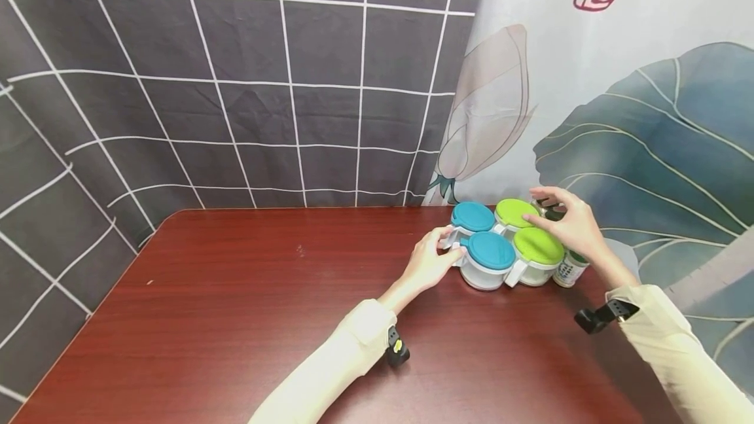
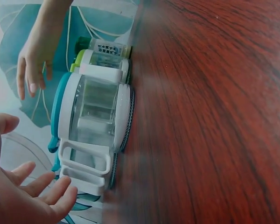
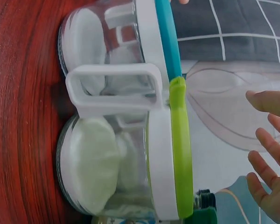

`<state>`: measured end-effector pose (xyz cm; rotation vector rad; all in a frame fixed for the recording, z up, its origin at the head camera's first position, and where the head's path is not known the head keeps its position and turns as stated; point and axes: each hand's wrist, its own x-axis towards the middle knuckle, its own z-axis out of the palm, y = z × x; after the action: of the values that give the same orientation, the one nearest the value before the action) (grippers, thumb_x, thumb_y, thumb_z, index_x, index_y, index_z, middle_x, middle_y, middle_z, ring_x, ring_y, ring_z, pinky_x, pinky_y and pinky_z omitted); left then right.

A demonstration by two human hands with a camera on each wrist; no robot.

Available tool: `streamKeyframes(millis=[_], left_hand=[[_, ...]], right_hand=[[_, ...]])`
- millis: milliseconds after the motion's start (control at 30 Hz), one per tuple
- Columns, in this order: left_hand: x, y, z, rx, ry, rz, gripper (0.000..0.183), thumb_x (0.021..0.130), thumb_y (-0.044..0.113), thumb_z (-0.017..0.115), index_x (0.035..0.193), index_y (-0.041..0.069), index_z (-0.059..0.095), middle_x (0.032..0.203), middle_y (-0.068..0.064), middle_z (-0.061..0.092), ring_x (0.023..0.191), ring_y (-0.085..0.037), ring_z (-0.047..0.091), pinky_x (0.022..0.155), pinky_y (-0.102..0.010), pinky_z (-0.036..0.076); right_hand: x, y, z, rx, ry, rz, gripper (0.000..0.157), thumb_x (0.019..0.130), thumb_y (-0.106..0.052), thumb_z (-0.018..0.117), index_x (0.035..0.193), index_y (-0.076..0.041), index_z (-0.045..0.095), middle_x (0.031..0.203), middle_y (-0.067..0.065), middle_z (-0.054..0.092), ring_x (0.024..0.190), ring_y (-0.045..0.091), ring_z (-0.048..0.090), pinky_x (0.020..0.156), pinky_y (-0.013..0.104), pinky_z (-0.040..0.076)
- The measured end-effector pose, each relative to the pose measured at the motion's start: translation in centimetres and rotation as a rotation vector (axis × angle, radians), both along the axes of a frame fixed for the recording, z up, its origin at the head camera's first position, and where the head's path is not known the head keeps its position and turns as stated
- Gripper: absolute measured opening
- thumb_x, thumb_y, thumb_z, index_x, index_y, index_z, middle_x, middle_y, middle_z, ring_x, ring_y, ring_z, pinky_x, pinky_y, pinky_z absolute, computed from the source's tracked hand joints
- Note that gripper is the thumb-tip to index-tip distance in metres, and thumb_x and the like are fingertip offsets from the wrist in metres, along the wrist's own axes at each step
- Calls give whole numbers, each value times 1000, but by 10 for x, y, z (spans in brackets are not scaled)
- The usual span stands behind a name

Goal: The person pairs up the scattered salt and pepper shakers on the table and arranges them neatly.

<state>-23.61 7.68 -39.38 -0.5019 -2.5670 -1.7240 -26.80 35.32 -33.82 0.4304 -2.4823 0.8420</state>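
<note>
Two blue-lidded seasoning jars, one in front (image 1: 491, 250) and one behind (image 1: 473, 216), stand beside two green-lidded jars, the front one (image 1: 538, 245) and the back one (image 1: 512, 212). All have clear bodies and white handles. My left hand (image 1: 425, 260) is at the left side of the blue-lidded jars, its fingers spread by their white handles (image 2: 86, 156). Over the green lids hovers my right hand (image 1: 568, 221), fingers loosely bent. The right wrist view shows that hand apart from the green lid (image 3: 182, 163), holding nothing.
A small labelled bottle (image 1: 569, 271) with a green cap stands right of the front green-lidded jar. Another dark-capped bottle (image 3: 205, 199) is partly hidden behind the lids. The reddish wooden table (image 1: 253, 293) meets a grid-patterned curtain (image 1: 324, 116) and a floral one (image 1: 589, 84) at the back.
</note>
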Motion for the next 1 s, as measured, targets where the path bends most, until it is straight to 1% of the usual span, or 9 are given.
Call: streamKeyframes(millis=[67,167,233,300,400,533,700,900,1000], left_hand=[[-1,1,0,4,-2,0,51,90,29,65,136,12,51,134,-12,56,118,-28,57,94,-33,49],[-2,1,0,2,-3,-1,52,90,29,65,136,11,51,135,-11,56,118,-27,57,94,-32,49],[-3,2,-1,-1,-5,-4,52,90,30,65,136,11,50,135,-10,55,118,-26,57,95,-32,49],[-3,3,-1,-3,-9,-6,53,90,30,65,137,11,50,135,-10,56,118,-26,58,95,-32,49],[-3,4,-2,-3,-14,-6,52,90,29,65,136,10,50,135,-10,56,118,-26,58,95,-32,49],[-3,6,-3,-2,-19,-6,53,89,29,66,136,10,51,135,-9,56,117,-25,58,95,-31,49],[-4,9,-2,4,-21,-8,53,88,29,67,136,10,51,138,-7,55,117,-24,59,96,-30,49],[-5,10,-3,2,-17,-4,53,88,28,67,135,11,53,141,-6,53,117,-23,59,97,-31,48],[-6,10,-4,2,-25,-4,53,87,29,68,136,11,53,143,-5,51,120,-23,58,99,-31,47]], right_hand=[[-2,4,2,-11,-25,-1,48,79,-19,79,123,-10,62,101,-25,56,88,-14,50,79,15,40],[-3,9,4,-12,-53,0,49,80,-21,77,125,-9,60,107,-5,63,90,-8,52,79,14,39],[-4,13,4,-16,-75,-9,50,81,-21,77,126,-8,59,112,10,63,91,-4,52,80,15,39],[-4,16,4,-10,-92,-16,51,81,-22,76,127,-9,58,115,16,61,92,-3,51,81,19,40],[-4,20,3,-11,-114,-27,51,81,-23,76,127,-11,59,116,11,61,92,-2,51,81,22,41],[-4,26,3,-4,-116,-18,51,81,-23,77,127,-10,59,114,2,62,91,-5,51,79,15,41],[-7,33,4,18,-129,-5,53,81,-23,77,128,-7,58,116,7,61,91,-7,50,77,6,40],[-12,40,7,19,-176,-33,55,81,-27,77,130,-13,57,114,-18,53,93,-9,48,76,3,37],[-13,44,7,21,-194,-47,55,82,-28,76,131,-13,56,119,-10,55,93,-10,46,76,6,36]])
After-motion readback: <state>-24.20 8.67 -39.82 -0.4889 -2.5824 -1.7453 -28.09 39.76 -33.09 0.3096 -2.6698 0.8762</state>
